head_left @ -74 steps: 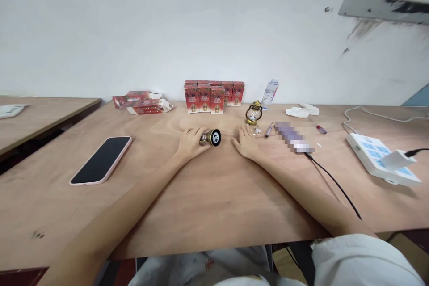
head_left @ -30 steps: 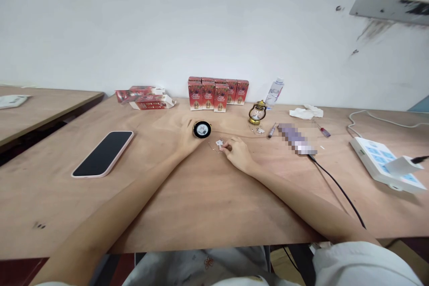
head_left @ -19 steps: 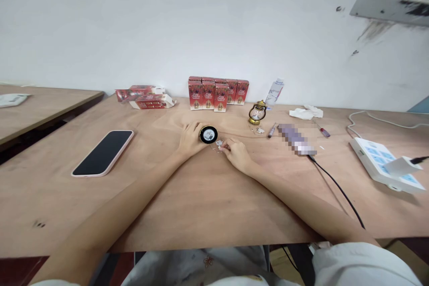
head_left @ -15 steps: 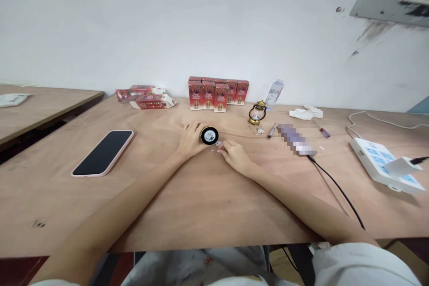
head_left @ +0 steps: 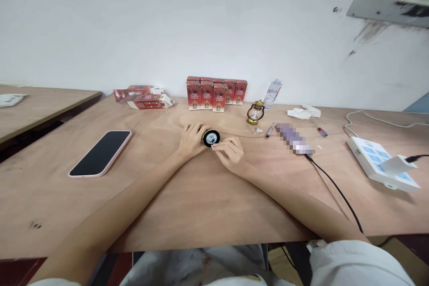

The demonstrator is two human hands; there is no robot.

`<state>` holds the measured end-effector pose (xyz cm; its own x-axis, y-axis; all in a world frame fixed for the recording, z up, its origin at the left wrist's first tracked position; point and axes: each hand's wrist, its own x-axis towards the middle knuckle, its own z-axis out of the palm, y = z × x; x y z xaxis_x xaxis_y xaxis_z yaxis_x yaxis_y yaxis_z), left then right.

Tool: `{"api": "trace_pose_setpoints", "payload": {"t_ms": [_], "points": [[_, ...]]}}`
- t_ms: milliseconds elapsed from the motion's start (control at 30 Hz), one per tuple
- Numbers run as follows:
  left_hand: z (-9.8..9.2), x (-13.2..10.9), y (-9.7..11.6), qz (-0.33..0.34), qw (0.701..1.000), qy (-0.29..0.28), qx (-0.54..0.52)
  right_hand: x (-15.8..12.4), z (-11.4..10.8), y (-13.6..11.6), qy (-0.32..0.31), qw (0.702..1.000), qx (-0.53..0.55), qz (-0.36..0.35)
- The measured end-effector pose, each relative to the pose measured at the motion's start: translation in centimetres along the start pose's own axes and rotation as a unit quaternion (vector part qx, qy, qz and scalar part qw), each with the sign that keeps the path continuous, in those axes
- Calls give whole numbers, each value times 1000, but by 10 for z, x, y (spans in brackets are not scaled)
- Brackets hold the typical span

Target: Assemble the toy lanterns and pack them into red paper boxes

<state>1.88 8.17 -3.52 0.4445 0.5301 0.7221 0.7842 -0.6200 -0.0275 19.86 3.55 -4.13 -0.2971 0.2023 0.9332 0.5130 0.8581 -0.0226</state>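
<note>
left grip holding a round black base, right grip pinched narrow at its edge, red boxes behind both, lettering illegible

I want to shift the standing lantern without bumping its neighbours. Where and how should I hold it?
Grip the lantern around its middle, probably from the left: it stands upright and bulges there, the bottle is behind it to the right, and small loose parts lie in front of its base.

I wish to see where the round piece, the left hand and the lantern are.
Round piece (head_left: 211, 137), head view: its pale centre.
Left hand (head_left: 190, 140), head view: its back.
Lantern (head_left: 255, 115), head view: its glass middle.
</note>
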Motion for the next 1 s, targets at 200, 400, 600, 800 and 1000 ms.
{"api": "trace_pose_setpoints", "payload": {"t_ms": [200, 400, 600, 800, 1000], "points": [[5, -1, 7, 20, 999, 30, 15, 7, 10, 0, 28, 997, -36, 58], [3, -2, 7, 0, 1000, 25, 12, 7, 9, -3, 5, 997, -33, 74], [-3, 1, 5, -69, 997, 10, -12, 5, 7, 1, -6, 985, -27, 169], [-4, 0, -2, -127, 991, 15, -28, 0, -2, 13, -191, 952, -64, 231], [-6, 1, -1, -111, 994, 12, -21, -4, -4, 16, -231, 946, -56, 221]]}}
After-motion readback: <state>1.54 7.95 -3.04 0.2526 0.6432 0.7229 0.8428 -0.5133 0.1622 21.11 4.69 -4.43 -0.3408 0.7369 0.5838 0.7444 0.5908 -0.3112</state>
